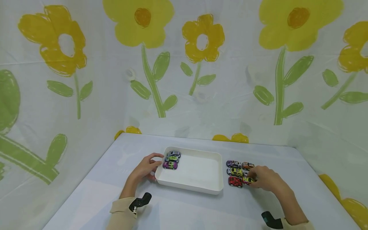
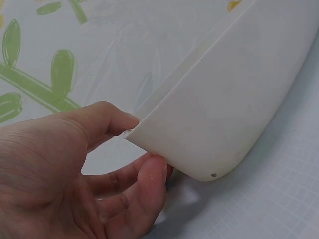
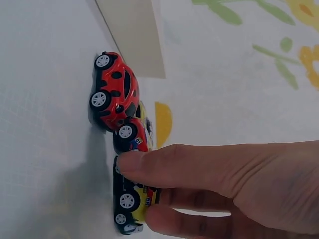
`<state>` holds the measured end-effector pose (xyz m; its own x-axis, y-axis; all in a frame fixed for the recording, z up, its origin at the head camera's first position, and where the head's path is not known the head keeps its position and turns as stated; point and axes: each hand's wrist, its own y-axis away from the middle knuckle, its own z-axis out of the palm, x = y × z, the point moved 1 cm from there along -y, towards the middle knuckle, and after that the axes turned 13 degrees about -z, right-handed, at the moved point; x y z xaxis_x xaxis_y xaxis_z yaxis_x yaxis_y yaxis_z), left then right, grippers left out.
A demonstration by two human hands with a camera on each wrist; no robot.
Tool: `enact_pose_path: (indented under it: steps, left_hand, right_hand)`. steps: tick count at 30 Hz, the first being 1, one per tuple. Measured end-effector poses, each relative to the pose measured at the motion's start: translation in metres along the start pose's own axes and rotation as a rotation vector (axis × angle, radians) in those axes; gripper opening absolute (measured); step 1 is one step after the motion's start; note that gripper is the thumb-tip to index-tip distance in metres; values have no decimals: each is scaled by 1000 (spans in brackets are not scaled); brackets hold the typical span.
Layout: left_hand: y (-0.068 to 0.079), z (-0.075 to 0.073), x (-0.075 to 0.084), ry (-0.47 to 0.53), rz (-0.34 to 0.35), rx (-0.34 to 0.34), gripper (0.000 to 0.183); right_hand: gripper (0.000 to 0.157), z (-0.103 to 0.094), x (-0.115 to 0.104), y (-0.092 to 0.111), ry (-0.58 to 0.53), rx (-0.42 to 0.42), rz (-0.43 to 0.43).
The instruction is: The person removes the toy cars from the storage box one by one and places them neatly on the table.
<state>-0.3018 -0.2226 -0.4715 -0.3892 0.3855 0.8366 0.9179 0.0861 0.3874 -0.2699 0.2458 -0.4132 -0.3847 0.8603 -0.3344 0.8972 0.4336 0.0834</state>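
Observation:
My left hand point(image 1: 146, 167) holds the left end of a white tray point(image 1: 198, 188), thumb at the rim and fingers bent against the wall in the left wrist view. Inside the tray, three toy cars stand in a column: silver-blue point(image 1: 174, 154), green point(image 1: 172, 158) and purple point(image 1: 170, 165). Right of the tray, my right hand point(image 1: 267, 179) pinches a yellow and red toy car point(image 1: 247, 180), its thumb across the car's side point(image 3: 128, 199). Beside that car sits a red toy car point(image 1: 235, 181) with black spots. The pinched car's middle is hidden by the thumb.
Grouped around the pinched car are a yellow car point(image 1: 234, 172), a purple car point(image 1: 233, 164), an orange car point(image 1: 247, 165) and another partly covered by the hand. A flower-printed curtain point(image 1: 189, 108) rises behind the white table point(image 1: 178, 214).

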Motion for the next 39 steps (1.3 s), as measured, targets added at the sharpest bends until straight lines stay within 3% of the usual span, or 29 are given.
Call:
enact_pose_path:
  steps: [19,39]
  left_hand:
    - [-2,0,-1,4,-1,10,36]
    - [-3,0,-1,-6,-2,9,36]
  right_hand:
    - [26,7,3,-2,19,-63,45]
    - [27,10,-1,-5,92,-72,81]
